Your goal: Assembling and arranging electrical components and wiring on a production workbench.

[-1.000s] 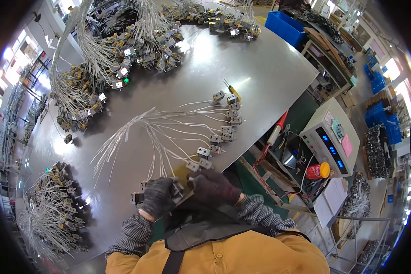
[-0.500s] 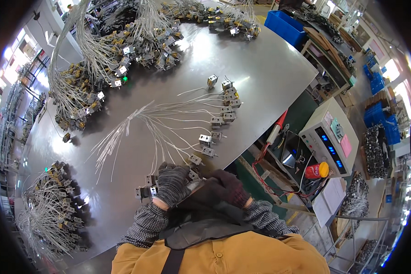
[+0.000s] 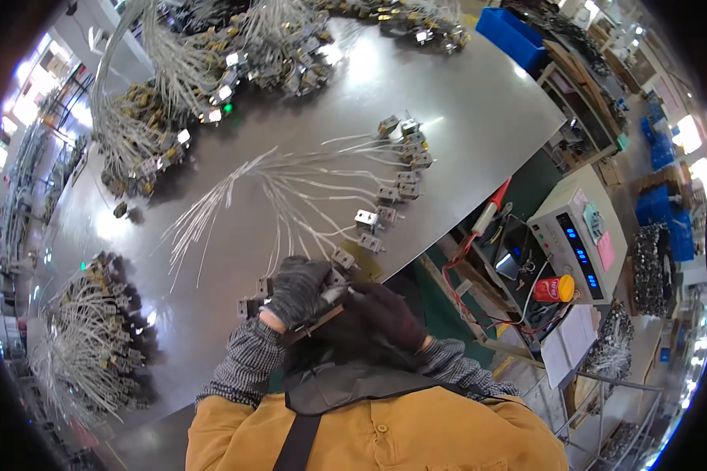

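Note:
At the near edge of the metal table, my left hand [image 3: 300, 290] in a grey knit glove is closed around a small silvery metal part [image 3: 334, 293], mostly hidden by the fingers. My right hand [image 3: 386, 314], in a dark maroon glove, is closed against the right side of that part; its fingertips are blurred. Beyond them a bundle of white wires [image 3: 247, 169] fans out to a curved row of small metal box-shaped units [image 3: 386, 195]. One unit [image 3: 342, 257] lies just past my left fingers, and another [image 3: 247, 307] sits left of that hand.
Heaps of wired units [image 3: 291, 59] cover the table's far side, and another pile [image 3: 94, 337] lies at left. On the right stand a tester with blue digits [image 3: 577, 239], a red jar with a yellow lid [image 3: 554, 289] and a red-handled probe [image 3: 491, 208]. A blue bin [image 3: 511, 38] stands far right.
My right hand has moved left, closer to my left hand. My left hand stays closed at the table edge. The whole view has shifted slightly.

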Demonstrator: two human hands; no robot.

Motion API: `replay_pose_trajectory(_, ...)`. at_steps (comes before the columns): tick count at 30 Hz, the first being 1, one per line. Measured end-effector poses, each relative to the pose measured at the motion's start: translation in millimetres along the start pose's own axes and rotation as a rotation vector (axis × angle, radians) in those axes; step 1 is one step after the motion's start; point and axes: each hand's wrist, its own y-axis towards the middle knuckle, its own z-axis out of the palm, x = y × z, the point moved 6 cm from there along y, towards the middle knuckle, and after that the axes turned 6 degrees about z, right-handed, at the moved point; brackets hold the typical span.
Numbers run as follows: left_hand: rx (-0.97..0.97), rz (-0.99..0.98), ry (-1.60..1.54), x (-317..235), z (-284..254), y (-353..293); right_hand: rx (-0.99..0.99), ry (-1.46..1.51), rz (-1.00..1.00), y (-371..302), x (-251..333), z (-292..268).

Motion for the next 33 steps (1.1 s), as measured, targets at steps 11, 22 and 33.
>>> replay_pose_trajectory(11,-0.12,-0.013,0.165,-7.3,1.9,-1.2,0.122,0.684,0.525,-4.8,20.1,1.5)
replay_pose_trajectory(22,-0.193,-0.01,0.126,-6.6,6.8,-4.9,0.176,0.613,0.381,-2.4,7.0,9.8)
replay_pose_trajectory(33,-0.098,-0.177,0.111,-22.5,-7.0,-7.8,0.066,0.657,0.424,-2.1,-40.8,-4.0)
